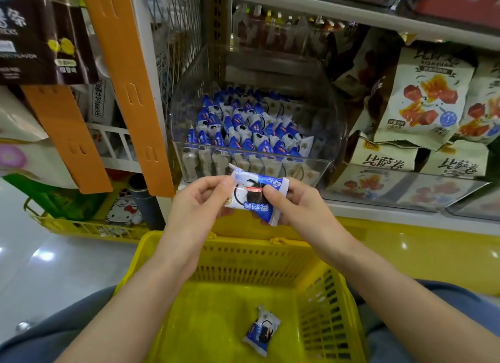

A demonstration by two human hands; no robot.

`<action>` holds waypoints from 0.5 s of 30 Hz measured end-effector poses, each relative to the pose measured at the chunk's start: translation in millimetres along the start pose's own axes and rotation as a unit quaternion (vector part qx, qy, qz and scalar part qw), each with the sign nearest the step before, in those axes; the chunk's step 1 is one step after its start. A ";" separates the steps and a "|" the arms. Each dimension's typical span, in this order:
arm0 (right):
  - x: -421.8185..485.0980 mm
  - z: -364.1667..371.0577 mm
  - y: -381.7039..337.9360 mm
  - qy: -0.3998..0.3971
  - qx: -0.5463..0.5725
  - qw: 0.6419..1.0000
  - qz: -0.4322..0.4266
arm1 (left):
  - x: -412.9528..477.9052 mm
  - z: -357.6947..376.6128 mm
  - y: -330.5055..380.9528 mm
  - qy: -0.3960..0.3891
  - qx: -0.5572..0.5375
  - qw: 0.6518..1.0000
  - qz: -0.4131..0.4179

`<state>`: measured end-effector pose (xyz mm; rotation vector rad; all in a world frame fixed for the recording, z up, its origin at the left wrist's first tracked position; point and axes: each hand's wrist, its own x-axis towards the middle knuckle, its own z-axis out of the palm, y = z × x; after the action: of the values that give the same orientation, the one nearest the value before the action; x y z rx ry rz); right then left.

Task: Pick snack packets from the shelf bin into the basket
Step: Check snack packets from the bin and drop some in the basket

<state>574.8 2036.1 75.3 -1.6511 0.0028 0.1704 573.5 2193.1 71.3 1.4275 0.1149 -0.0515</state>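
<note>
Both hands pinch one packet (pixel 255 196) between them. The left hand (pixel 197 200) nips its 9 o'clock end between thumb and forefinger, and the right hand (pixel 295 203) clamps its 3 o'clock end, thumb on top and fingers curled beneath. The packet is a small white and blue pillow wrapper with crimped ends, a dark round biscuit printed at its middle, a red band and blue lettering. It lies roughly flat in the air, dipping a little toward 4 o'clock, just in front of the shelf edge. At 12 o'clock from it stands the bin (pixel 334 124), clear-walled and open on top, its low front lip just above the hands, its stock (pixel 243 129) of like wrappers packed in rows. At 6 o'clock sits the basket (pixel 338 295), yellow with slotted walls, its mouth open below the forearms and most of its floor bare. A second packet (pixel 261 330) lies on that floor at about 5 o'clock, apart from the walls. An orange strip (pixel 127 92) hangs at 10 o'clock, near the left hand but not touching it. Bags (pixel 424 97) crowd the shelf at 2 o'clock.
</note>
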 end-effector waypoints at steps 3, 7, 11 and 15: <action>0.8 2.0 4.2 0.000 0.057 0.998 0.024 | 0.1 -0.4 -0.4 -0.035 -0.048 0.998 -0.032; 3.6 0.5 8.1 -0.009 0.038 0.999 0.037 | 2.0 -4.2 -0.2 -0.063 -0.045 0.996 -0.050; 4.5 -4.8 4.1 -0.027 -0.025 0.998 0.043 | 3.8 -6.5 -1.9 -0.033 -0.008 0.999 -0.033; 3.0 -6.0 -0.8 0.027 -0.137 0.990 -0.029 | 4.0 -8.2 -0.8 -0.021 0.055 0.998 0.015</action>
<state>578.5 2030.5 76.2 -1.9271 -0.0296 0.0833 576.9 2201.2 69.0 1.5361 0.0567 -0.0633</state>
